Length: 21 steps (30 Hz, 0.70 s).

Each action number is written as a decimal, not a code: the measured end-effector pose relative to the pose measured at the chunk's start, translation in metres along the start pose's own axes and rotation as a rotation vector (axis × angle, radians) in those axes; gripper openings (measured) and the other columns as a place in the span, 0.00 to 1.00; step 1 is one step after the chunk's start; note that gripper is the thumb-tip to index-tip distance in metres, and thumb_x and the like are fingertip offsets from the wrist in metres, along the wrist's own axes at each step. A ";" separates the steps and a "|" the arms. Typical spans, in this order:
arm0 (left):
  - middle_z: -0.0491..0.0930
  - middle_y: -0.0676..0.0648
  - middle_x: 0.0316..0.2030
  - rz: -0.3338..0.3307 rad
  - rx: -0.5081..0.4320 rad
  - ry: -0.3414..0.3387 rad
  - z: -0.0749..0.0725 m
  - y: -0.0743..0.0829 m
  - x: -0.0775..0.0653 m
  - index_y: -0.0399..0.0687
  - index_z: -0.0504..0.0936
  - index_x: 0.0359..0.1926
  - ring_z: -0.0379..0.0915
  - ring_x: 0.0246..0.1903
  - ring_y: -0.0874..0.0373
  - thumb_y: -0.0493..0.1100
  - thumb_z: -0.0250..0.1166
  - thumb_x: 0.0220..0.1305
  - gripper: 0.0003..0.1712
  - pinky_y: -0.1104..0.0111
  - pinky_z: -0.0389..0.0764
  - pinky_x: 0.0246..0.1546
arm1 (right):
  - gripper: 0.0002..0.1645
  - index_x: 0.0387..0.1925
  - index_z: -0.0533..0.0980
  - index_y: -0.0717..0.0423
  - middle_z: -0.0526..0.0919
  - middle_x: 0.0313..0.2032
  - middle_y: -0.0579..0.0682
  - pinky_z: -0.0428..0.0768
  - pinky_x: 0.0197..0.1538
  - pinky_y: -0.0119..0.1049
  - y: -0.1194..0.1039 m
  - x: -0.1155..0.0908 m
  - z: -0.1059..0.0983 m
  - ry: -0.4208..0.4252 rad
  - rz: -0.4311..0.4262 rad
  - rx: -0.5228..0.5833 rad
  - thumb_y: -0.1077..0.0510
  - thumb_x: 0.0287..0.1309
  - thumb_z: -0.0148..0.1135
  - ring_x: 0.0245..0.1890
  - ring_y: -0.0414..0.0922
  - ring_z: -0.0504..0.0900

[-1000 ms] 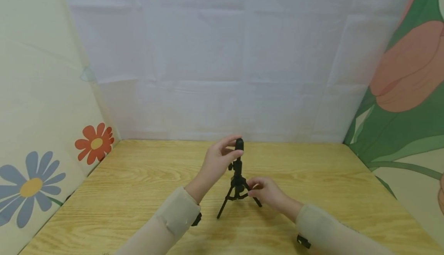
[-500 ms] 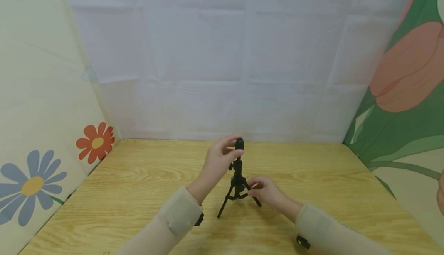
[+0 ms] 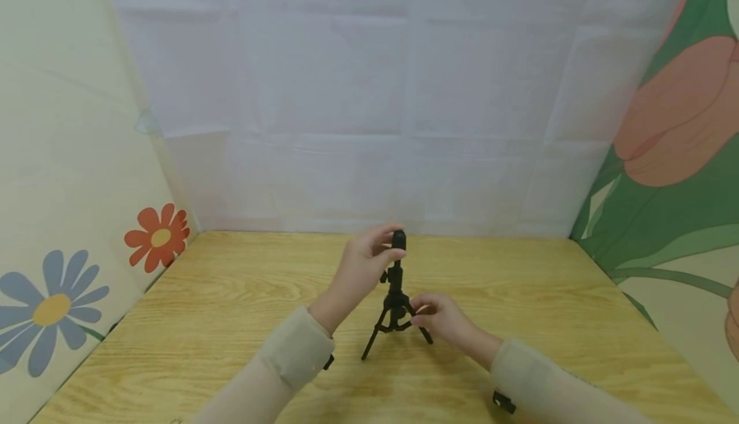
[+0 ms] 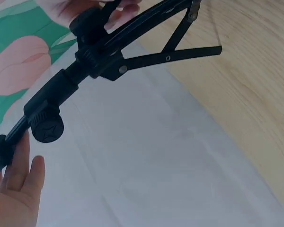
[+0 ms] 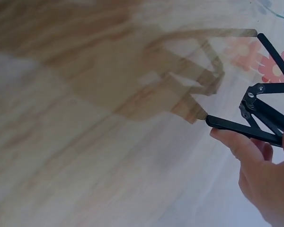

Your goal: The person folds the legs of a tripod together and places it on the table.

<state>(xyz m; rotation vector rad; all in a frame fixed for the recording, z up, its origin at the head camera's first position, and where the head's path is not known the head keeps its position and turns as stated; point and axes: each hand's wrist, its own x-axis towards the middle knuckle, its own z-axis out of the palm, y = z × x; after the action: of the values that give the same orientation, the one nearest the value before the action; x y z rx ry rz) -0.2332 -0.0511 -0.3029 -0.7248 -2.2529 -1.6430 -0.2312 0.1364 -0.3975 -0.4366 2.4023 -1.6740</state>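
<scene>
A small black tripod (image 3: 395, 278) stands upright with its legs spread, near the middle of the wooden table (image 3: 242, 296). My left hand (image 3: 360, 267) pinches the tripod's top, thumb in front and fingers behind. In the left wrist view, a round knob (image 4: 48, 128) sticks out of the column, just above the fingers of that hand. Lower down on the right side, my right hand (image 3: 443, 319) holds one leg between thumb and fingers. The right wrist view shows this leg (image 5: 236, 126) running along my fingers, with the hinged braces (image 5: 251, 97) behind it.
A white cloth (image 3: 323, 116) hangs behind the table. Flower-printed panels stand at the left (image 3: 75, 174) and right (image 3: 664, 219). The tripod's shadow (image 5: 180, 61) falls across the tabletop in the right wrist view.
Both hands keep their holds at nearly the same spots. The tips of the tripod's legs have drawn very slightly closer together.
</scene>
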 end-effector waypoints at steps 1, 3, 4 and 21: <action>0.82 0.38 0.46 0.015 0.017 0.001 0.001 0.000 0.000 0.41 0.77 0.59 0.83 0.39 0.51 0.33 0.65 0.63 0.22 0.62 0.82 0.37 | 0.09 0.43 0.78 0.69 0.80 0.42 0.59 0.76 0.32 0.38 0.000 0.000 0.000 0.001 0.000 0.001 0.72 0.59 0.61 0.37 0.45 0.80; 0.82 0.38 0.47 0.028 0.020 -0.006 0.001 -0.001 0.000 0.40 0.77 0.59 0.83 0.40 0.50 0.33 0.65 0.63 0.22 0.62 0.83 0.38 | 0.09 0.43 0.78 0.68 0.80 0.42 0.59 0.76 0.32 0.38 0.000 0.000 -0.001 0.003 0.003 0.001 0.72 0.59 0.61 0.37 0.45 0.80; 0.82 0.37 0.48 0.031 0.001 -0.021 0.001 -0.002 0.001 0.39 0.76 0.59 0.83 0.41 0.49 0.33 0.64 0.64 0.22 0.62 0.83 0.40 | 0.09 0.43 0.78 0.68 0.80 0.42 0.58 0.75 0.32 0.38 0.000 0.000 -0.001 0.004 0.005 0.001 0.72 0.60 0.61 0.37 0.45 0.80; 0.77 0.32 0.54 -0.070 -0.135 -0.183 -0.001 -0.023 -0.001 0.36 0.74 0.60 0.75 0.55 0.42 0.29 0.59 0.67 0.21 0.55 0.78 0.51 | 0.09 0.44 0.76 0.68 0.78 0.47 0.59 0.76 0.33 0.39 0.003 0.001 -0.005 -0.037 -0.012 0.043 0.71 0.61 0.59 0.41 0.47 0.80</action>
<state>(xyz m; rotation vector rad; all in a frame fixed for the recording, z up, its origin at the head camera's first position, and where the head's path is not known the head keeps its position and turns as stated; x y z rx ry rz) -0.2447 -0.0578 -0.3222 -0.8708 -2.3308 -1.8453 -0.2335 0.1411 -0.3987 -0.4722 2.3378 -1.7035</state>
